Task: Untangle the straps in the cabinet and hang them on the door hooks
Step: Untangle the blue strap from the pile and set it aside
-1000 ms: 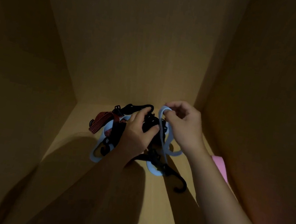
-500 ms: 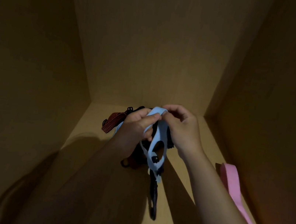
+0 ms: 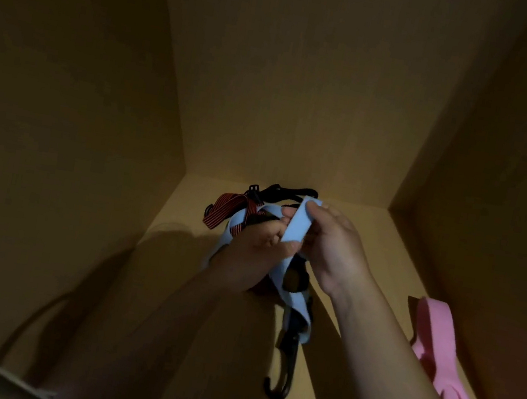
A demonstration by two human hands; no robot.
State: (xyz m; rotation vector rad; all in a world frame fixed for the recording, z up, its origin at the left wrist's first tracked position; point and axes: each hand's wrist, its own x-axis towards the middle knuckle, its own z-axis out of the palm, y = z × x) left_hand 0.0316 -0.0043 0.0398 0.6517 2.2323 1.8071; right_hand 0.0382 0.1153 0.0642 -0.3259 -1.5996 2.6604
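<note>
One blue strap (image 3: 297, 227) | left hand (image 3: 252, 252), right hand (image 3: 335, 248) pinch top | rest below

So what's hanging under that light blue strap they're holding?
Below the light blue strap a black hook hangs from the tangle. The left hand and right hand cover how the straps are knotted there.

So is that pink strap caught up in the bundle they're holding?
No, the pink strap lies alone by the right wall, apart from the blue strap gripped by the left hand and right hand.
</note>
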